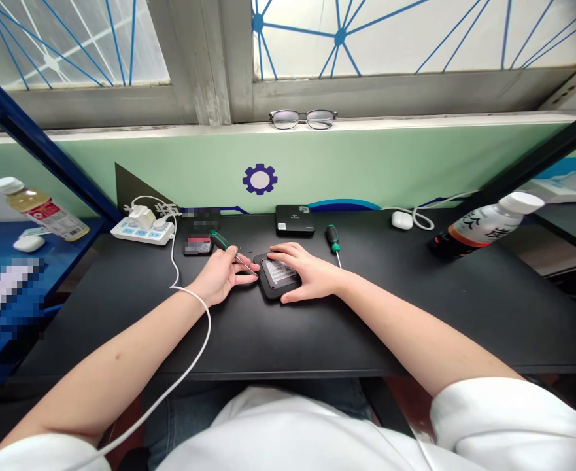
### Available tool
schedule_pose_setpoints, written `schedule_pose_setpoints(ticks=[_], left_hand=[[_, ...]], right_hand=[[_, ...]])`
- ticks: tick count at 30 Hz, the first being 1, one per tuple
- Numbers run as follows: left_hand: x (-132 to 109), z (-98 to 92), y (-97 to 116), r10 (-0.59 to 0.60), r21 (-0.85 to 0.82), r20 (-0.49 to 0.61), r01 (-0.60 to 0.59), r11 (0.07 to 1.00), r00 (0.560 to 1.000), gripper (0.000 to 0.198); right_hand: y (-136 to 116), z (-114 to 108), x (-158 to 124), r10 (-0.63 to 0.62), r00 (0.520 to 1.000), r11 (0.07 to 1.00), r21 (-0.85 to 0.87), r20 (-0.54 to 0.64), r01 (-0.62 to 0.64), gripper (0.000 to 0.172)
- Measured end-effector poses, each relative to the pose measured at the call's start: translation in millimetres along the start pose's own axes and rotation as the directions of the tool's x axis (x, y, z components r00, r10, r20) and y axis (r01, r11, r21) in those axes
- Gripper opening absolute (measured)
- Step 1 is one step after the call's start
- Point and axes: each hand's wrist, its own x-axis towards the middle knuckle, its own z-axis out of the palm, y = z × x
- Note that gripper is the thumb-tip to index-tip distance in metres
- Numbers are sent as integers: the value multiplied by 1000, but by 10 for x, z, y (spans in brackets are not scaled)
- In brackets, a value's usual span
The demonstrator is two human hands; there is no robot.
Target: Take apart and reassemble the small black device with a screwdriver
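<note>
My left hand (223, 273) is closed on a screwdriver (221, 241) with a black and green handle. The handle slants up and left, and its thin shaft points down to the left edge of a flat black plastic box (269, 289). A pale printed label (278, 272) covers much of the box's upper face. My right hand (314, 269) grips the box from the right, with its fingers across the far edge and its thumb along the near edge. I cannot tell whether the screwdriver's tip touches the box.
A second screwdriver (333, 239) lies right of the box. Behind stands a black device (295, 221). A power strip (143, 229) sits back left; its white cable (204, 340) crosses my left forearm. Further right are a white earphone case (402, 220) and a bottle (486, 226).
</note>
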Motion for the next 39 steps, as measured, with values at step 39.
schedule_pose_setpoints(ticks=[39], left_hand=[[225, -128, 72, 429, 990, -73, 13, 139, 900, 23]], right_hand=[[-10, -21, 6, -3, 1000, 996, -85, -11, 2, 107]])
